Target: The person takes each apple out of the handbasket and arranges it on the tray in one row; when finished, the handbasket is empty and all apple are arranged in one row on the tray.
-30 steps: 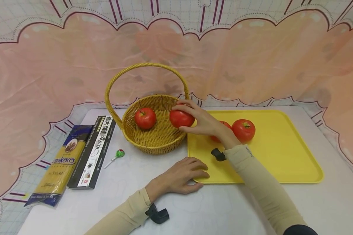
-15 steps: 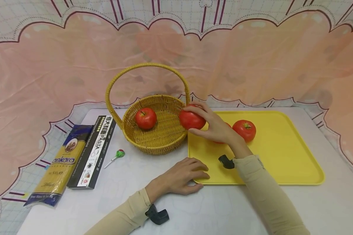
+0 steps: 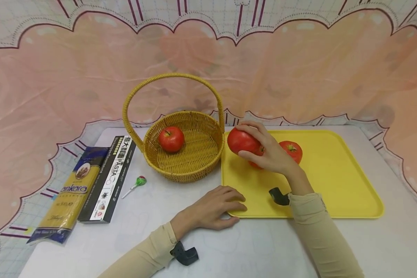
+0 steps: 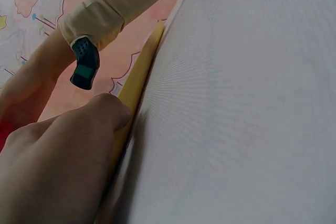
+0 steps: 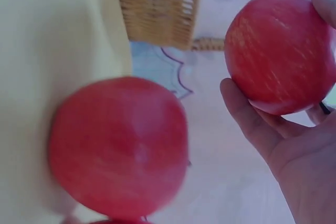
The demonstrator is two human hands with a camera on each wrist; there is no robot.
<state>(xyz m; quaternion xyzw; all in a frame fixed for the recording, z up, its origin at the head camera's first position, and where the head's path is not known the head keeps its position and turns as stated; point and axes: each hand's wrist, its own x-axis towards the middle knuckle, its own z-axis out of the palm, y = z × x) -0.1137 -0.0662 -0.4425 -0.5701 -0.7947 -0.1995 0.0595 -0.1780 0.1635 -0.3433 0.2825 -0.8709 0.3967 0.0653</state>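
My right hand point(image 3: 269, 152) grips a red apple point(image 3: 242, 141) between thumb and fingers, above the left part of the yellow tray point(image 3: 333, 185). In the right wrist view that held apple point(image 5: 281, 51) is clear of the tray. Two more apples are on the tray: one point(image 3: 292, 150) shows beside my hand, the other point(image 3: 255, 165) is mostly hidden beneath it. To the left, a wicker basket point(image 3: 194, 162) with a tall hoop handle has one apple point(image 3: 171, 139) inside. My left hand point(image 3: 212, 208) rests at the tray's near left corner, fingers loosely spread over the rim.
Left of the basket lies a green-wrapped lollipop point(image 3: 140, 181). Beyond it are a black pasta box point(image 3: 107, 181) and a yellow and blue pasta packet point(image 3: 69, 197), side by side. A patterned cloth point(image 3: 299, 77) hangs behind the white table point(image 3: 250, 247).
My right hand has carried the apple rightward, from over the basket's right side to above the tray. The left hand has stayed in place.
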